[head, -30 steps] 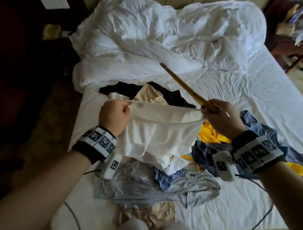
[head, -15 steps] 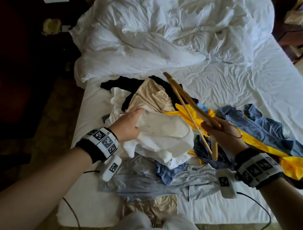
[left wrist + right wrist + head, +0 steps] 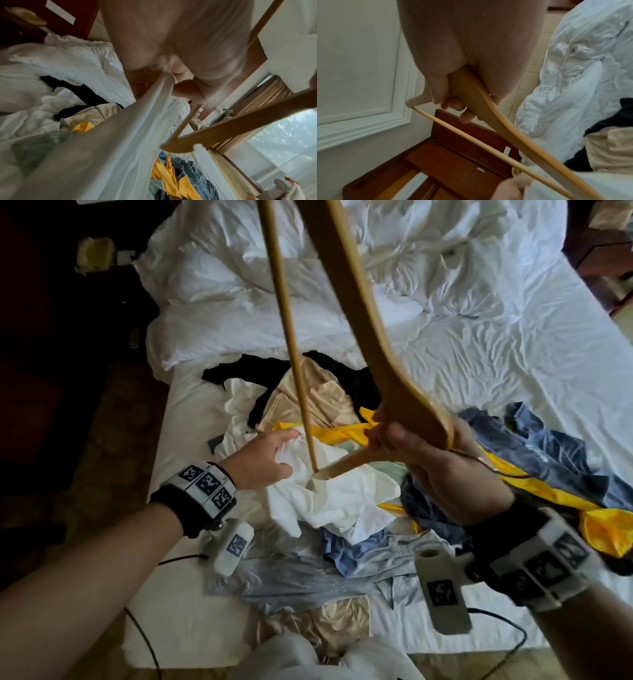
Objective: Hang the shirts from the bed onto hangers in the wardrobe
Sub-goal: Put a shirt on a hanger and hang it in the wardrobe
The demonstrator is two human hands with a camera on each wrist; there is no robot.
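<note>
A white shirt [image 3: 329, 498] lies crumpled on top of a pile of clothes on the bed [image 3: 513, 364]. My left hand [image 3: 263, 453] pinches a fold of the white shirt [image 3: 120, 135] at its upper left. My right hand [image 3: 442, 474] grips a wooden hanger [image 3: 387, 378] at its middle, raised and tilted up toward the camera. One end of the hanger [image 3: 178, 146] points down just above the shirt. In the right wrist view my fingers [image 3: 452, 105] curl round the hanger [image 3: 488, 108]. Its hook is hidden.
Around the white shirt lie a yellow garment [image 3: 603, 525], blue shirts [image 3: 555, 453], a pale blue shirt [image 3: 308, 580], beige [image 3: 308, 402] and black clothes [image 3: 346, 371]. A rumpled white duvet [image 3: 308, 285] covers the bed's far half. Dark floor borders the bed's left side.
I lowered the white shirt back onto the pile and my right hand let go of its edge. The hanger swung up toward the camera, and my left hand now pinches a fold.
</note>
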